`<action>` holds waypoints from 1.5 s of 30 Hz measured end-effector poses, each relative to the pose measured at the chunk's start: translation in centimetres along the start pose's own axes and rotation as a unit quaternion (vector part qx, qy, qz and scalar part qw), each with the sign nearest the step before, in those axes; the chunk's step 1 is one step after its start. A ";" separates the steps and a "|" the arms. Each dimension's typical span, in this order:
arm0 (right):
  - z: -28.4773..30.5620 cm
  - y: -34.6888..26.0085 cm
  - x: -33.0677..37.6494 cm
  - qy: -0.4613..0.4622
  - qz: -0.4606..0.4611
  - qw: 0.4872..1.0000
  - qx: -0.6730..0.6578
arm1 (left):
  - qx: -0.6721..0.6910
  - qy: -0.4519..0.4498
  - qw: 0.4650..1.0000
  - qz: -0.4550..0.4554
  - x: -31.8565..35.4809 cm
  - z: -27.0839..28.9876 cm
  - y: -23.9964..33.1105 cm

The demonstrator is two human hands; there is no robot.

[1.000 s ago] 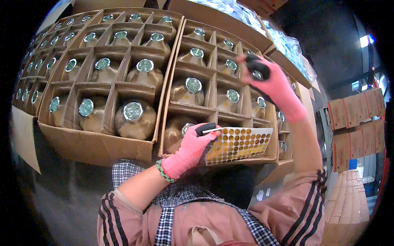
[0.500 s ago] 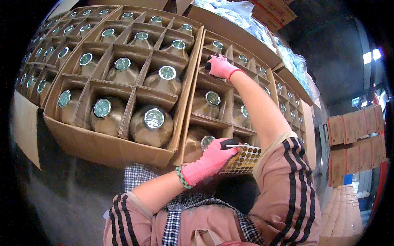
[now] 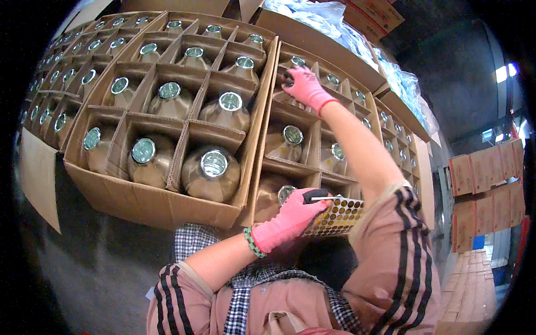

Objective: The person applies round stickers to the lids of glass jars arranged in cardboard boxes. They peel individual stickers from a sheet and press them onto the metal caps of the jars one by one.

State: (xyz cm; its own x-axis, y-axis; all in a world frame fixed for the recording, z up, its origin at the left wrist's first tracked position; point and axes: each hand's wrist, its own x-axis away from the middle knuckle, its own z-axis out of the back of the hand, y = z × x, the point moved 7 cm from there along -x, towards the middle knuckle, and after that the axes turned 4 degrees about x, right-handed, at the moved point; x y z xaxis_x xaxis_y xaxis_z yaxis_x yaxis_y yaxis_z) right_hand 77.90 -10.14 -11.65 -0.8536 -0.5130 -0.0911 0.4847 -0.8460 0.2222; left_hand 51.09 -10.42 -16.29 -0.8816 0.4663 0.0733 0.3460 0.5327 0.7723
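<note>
The right hand [image 3: 303, 86], in a pink glove, now reaches further up the nearer cardboard box [image 3: 258, 167] than half a second ago; its fingers are curled together and pressed down on the cap of a bottle [image 3: 290, 75] in a cell near that box's far left corner. A second ago this hand was raised above the box's right side with something dark at its fingertips; whether anything is pinched under the fingers now cannot be told.

The left hand [image 3: 287, 220], also in a pink glove with a green beaded bracelet at the wrist, stays at the near edge of the same box. Its fingers are clamped on a sheet of round gold stickers [image 3: 338, 215], thumb on top, holding it just over the box's near right corner. The sheet sits much as it did in the earlier frames, though hand and sheet now lie a little lower and to the right in view as the head has shifted.

The box's cells hold brown bottles with silver caps; one capped bottle [image 3: 292, 135] stands in the middle of the left column, between the two hands. To the left a second, wider box [image 3: 139, 201] of the same bottles touches it side by side.
</note>
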 end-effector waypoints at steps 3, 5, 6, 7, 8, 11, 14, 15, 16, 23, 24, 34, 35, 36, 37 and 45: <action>6.4 -1.6 3.0 0.043 0.004 0.930 -0.364 | 0.002 0.020 1.000 -0.003 0.1 1.0 -0.3; 12.6 -3.9 7.8 0.058 0.075 0.939 -0.331 | 0.033 0.049 0.998 0.011 0.3 1.6 -0.5; 14.7 -4.3 10.3 0.033 0.084 0.964 -0.250 | 0.057 0.060 0.997 0.005 0.3 1.7 -0.6; 16.7 -4.8 13.3 0.035 0.099 0.978 -0.182 | 0.081 0.068 0.994 -0.001 0.2 1.8 -0.9; 18.2 -5.3 16.0 0.038 0.114 0.986 -0.114 | 0.093 0.080 0.992 0.002 0.1 2.0 -1.4; 17.3 -4.2 21.6 -0.060 0.092 0.993 -0.029 | 0.080 0.082 0.993 -0.015 0.1 2.0 -1.0; 14.6 -2.5 24.4 -0.083 0.052 0.995 -0.030 | 0.089 0.108 0.990 -0.011 0.3 2.3 -1.3; 14.0 -2.0 25.1 -0.093 0.029 0.993 -0.062 | 0.084 0.115 0.990 -0.020 0.3 2.4 -1.4; 13.5 -1.7 25.5 -0.100 0.012 0.990 -0.097 | 0.078 0.115 0.990 -0.023 0.4 2.5 -1.5; 13.3 -1.5 27.5 -0.052 -0.013 0.976 -0.211 | -0.019 0.059 0.993 -0.099 1.0 1.3 0.3; 13.4 -1.6 27.8 -0.045 -0.011 0.977 -0.208 | -0.056 0.046 0.990 -0.120 1.1 1.2 0.6; 14.8 -2.3 28.8 -0.021 -0.010 0.974 -0.223 | -0.128 0.059 0.975 -0.170 2.1 0.6 2.0; 15.1 -2.4 28.7 -0.001 -0.003 0.978 -0.211 | -0.107 0.060 0.977 -0.175 2.3 0.3 2.3; 15.3 -2.3 28.7 0.019 0.005 0.980 -0.198 | -0.085 0.061 0.978 -0.179 2.5 -0.2 2.6; 15.7 -2.5 28.6 0.039 0.014 0.982 -0.185 | -0.064 0.063 0.979 -0.184 2.6 -0.4 2.8; 15.8 -3.4 28.4 -0.004 -0.005 0.972 -0.233 | 0.004 0.064 0.985 -0.163 2.6 1.3 2.5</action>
State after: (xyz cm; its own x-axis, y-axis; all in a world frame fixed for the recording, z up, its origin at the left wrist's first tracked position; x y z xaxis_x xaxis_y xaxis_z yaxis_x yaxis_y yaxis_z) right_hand 49.03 -19.55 0.38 -0.8587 -0.5056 -0.0831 0.5095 -0.8255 -0.2426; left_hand 50.03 -7.00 -14.99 -0.9795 0.1763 -0.0977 0.0402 0.6457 0.7625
